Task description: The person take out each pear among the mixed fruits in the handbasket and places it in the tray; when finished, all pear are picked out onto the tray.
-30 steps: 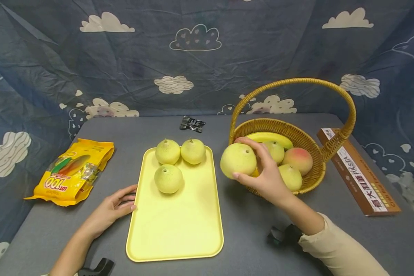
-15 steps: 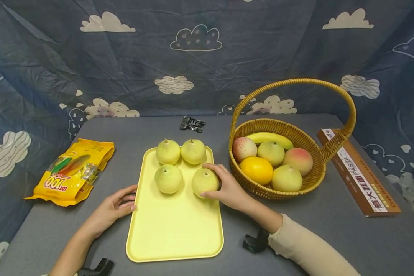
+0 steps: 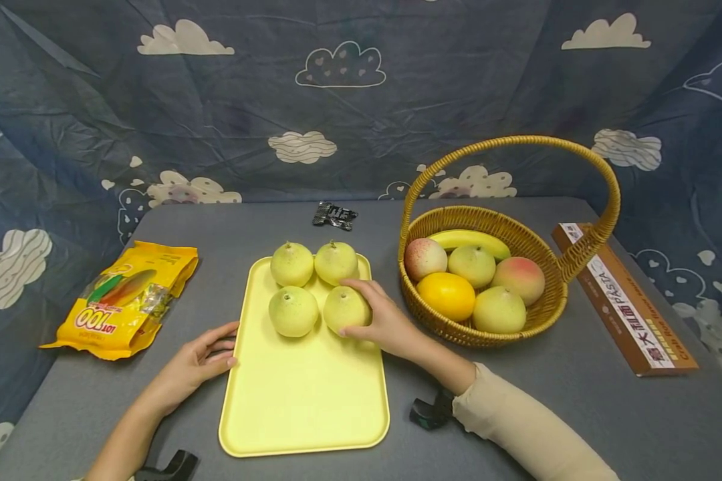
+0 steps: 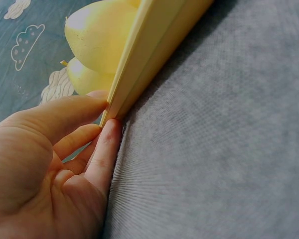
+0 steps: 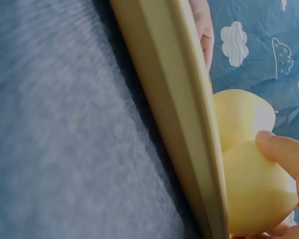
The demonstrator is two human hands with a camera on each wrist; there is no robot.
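Observation:
A pale yellow-green pomelo sits on the yellow tray, gripped by my right hand with fingers behind and thumb in front. The right wrist view shows the thumb pressed on the held fruit, which overlaps another pomelo. Three more pomelos stand on the tray: one just left of the held one, and a pair along the far end. My left hand rests at the tray's left rim. In the left wrist view its fingertips touch the tray edge.
Right of the tray stands a wicker basket with a tall handle, holding several fruits, including a banana and a mango. A brown pasta box lies beyond it. Yellow candy bag at left; black wrapped candy behind the tray.
My right hand has carried the pomelo left from over the basket down onto the tray, then shifted it a little further left beside another pomelo. My left hand has stayed at the rim.

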